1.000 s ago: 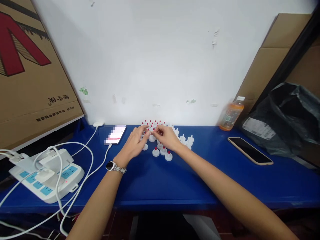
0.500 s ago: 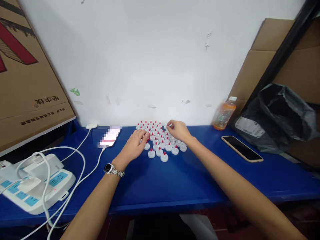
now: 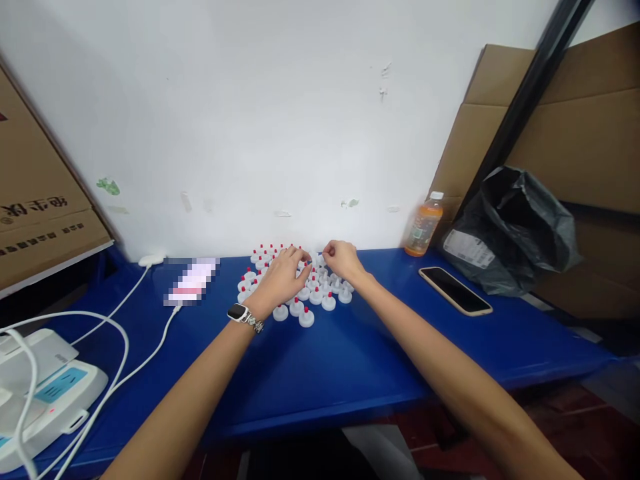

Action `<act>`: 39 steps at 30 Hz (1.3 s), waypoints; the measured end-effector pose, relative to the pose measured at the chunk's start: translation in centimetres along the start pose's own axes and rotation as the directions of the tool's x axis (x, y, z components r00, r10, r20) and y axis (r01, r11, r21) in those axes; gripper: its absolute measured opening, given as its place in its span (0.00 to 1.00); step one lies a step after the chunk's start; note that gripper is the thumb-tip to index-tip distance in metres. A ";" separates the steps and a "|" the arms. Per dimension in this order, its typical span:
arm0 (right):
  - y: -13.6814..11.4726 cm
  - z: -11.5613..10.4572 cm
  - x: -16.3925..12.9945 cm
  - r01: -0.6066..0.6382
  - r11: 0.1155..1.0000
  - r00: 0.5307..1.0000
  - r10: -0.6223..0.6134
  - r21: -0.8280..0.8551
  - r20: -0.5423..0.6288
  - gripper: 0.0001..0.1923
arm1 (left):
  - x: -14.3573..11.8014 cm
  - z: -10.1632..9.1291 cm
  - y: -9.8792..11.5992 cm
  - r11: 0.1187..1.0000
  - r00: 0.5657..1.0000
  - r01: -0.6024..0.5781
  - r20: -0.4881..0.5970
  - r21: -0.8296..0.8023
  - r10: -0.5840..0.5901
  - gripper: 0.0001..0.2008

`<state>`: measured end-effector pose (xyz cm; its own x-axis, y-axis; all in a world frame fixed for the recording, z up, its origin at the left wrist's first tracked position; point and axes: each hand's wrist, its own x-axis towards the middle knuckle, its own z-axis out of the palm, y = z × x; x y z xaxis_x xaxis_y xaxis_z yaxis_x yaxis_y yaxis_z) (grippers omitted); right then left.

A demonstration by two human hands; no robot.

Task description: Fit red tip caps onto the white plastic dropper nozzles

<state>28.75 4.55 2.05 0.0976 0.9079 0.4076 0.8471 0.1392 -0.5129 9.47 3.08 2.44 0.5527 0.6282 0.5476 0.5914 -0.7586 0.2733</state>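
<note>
Many white round nozzle caps, most with red tips, stand in a cluster on the blue table. One red-tipped cap (image 3: 307,318) is at the near edge of the cluster. My left hand (image 3: 286,277) reaches over the middle of the group, thumb and fingers apart, and hides several caps. At the cluster's far right, my right hand (image 3: 343,259) has its thumb and forefinger pinched together; what is between them is too small to make out. Just below it, a white cap (image 3: 345,294) shows no red tip, like a few of its neighbours.
A phone (image 3: 455,291), an orange drink bottle (image 3: 425,225) and a dark plastic bag (image 3: 515,233) are on the right. To the left are a charging phone (image 3: 193,281), white cables and a power strip (image 3: 60,407). A white wall (image 3: 280,133) rises behind the table.
My left hand has moved right, from the cluster's left side to over its middle. My right hand stays pinched at the far right side. The view has turned slightly right.
</note>
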 end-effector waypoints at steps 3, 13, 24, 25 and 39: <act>-1.7 -0.6 -1.8 0.108 0.959 0.993 -0.093 0.260 -0.072 0.06 | -0.2 -0.1 0.2 0.999 0.998 -0.037 -0.045 0.017 0.037 0.17; -6.8 1.7 -4.0 0.214 0.758 0.968 -0.248 0.616 -0.032 0.08 | -4.2 -3.7 -3.1 0.999 0.998 0.017 0.057 -0.044 -0.015 0.14; -9.5 5.7 -0.5 0.477 0.847 0.849 -0.374 -0.235 0.374 0.10 | -8.0 -5.4 -5.3 0.908 0.943 0.332 0.117 -0.254 -0.312 0.14; -9.6 5.8 -0.4 0.495 0.832 0.836 -0.378 -0.250 0.397 0.10 | -8.0 -5.4 -5.1 0.908 0.943 0.331 0.129 -0.258 -0.307 0.15; -9.1 6.4 0.1 0.495 0.854 0.825 -0.402 -0.163 0.397 0.05 | -7.9 -4.7 -4.4 0.917 0.946 0.322 0.113 -0.234 -0.303 0.16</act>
<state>17.70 5.95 1.92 -0.4678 0.8499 0.2428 0.8564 0.5037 -0.1132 -0.20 0.62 0.62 0.4098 0.8440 0.3459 0.5829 -0.5340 0.6125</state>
